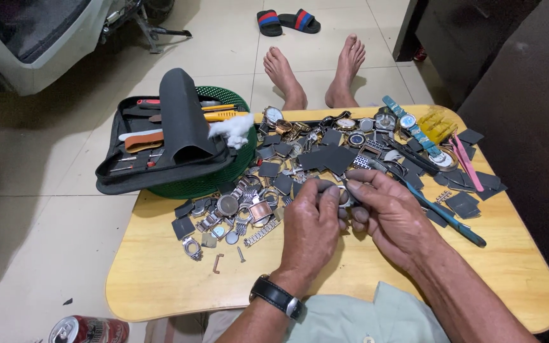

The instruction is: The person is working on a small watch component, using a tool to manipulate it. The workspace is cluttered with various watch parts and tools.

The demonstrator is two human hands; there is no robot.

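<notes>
We've got both hands together over the worktop [160, 279], left hand [309, 225] and right hand [389, 213] with fingers pinched shut on a small metal watch part [344, 198], just in front of the heap of watches [300, 152], tool case [154, 143] well left.

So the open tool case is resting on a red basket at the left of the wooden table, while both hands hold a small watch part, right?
Not quite: the basket is green, not red, as the head view shows. The open tool case does rest on it at the left of the wooden table, and the left hand and right hand hold a small watch part.
</notes>
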